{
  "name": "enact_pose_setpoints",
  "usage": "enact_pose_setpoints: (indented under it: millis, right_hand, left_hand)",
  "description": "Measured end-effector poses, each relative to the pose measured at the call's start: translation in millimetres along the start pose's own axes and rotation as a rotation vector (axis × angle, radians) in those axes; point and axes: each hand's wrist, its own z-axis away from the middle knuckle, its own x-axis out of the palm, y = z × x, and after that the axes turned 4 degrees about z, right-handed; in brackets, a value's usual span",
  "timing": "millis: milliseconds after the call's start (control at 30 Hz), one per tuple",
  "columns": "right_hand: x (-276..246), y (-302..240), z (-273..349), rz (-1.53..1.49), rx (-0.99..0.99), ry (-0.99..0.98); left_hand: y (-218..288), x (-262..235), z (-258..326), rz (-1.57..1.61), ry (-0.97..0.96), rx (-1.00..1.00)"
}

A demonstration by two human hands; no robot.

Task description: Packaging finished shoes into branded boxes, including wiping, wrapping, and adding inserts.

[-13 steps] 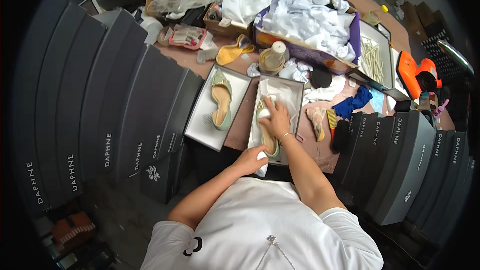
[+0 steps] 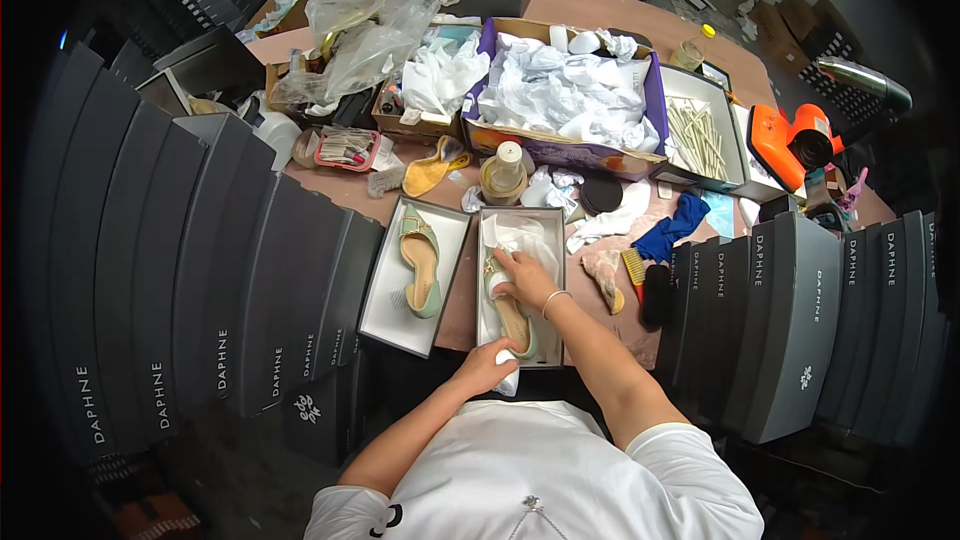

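From the head camera, here we are: a pale green shoe [image 2: 513, 325] lies lengthwise over the open box [image 2: 561, 245], toe up toward the white tissue [image 2: 522, 232], heel at the near end. The right hand [image 2: 530, 280] is on the front of it, fingers partly spread and bent over the upper, with a white wad [image 2: 498, 285] tucked just beneath them. Down at the heel, it's the left hand [image 2: 483, 370], fingers curled in close, and a white paper piece [image 2: 508, 381] pokes out below; how tightly it's pinched, I can't tell. Over to the left, a matching shoe [image 2: 424, 265] rests in a shallow white-lined tray [image 2: 452, 248], neither hand on it. So where do we stand? Partway, I'd judge: the shoe in the tray is out of wrapping, while this second one has both hands busy and looks unfinished, and the box is uncovered. Beyond it, a capped jar [image 2: 504, 172]; off to the right, a blue cloth [image 2: 672, 228] and a yellow-bristled brush [image 2: 634, 268]; dark shoeboxes [image 2: 215, 270] are stacked high on both sides.
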Motion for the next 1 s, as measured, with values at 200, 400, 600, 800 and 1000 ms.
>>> enact_pose_setpoints:
  millis: [200, 400, 600, 800, 1000]
  right_hand:
    - [10, -6, 10, 0.033, 0.050, 0.114]
    - [-5, -10, 8, -0.072, 0.118, 0.039]
    - [-59, -47, 50, -0.556, -0.009, 0.161]
    - [-84, -110, 79, -0.262, -0.401, 0.132]
    - [-71, -105, 71, -0.317, -0.309, 0.184]
  left_hand:
    - [1, 2, 0, 0.004, -0.003, 0.007]
    - [-2, 3, -2, 0.005, 0.016, 0.091]
    - [-8, -26, 4, 0.563, 0.457, 0.169]
    - [28, -62, 3, 1.055, 0.303, 0.131]
    - [32, -70, 12, 1.162, 0.283, 0.064]
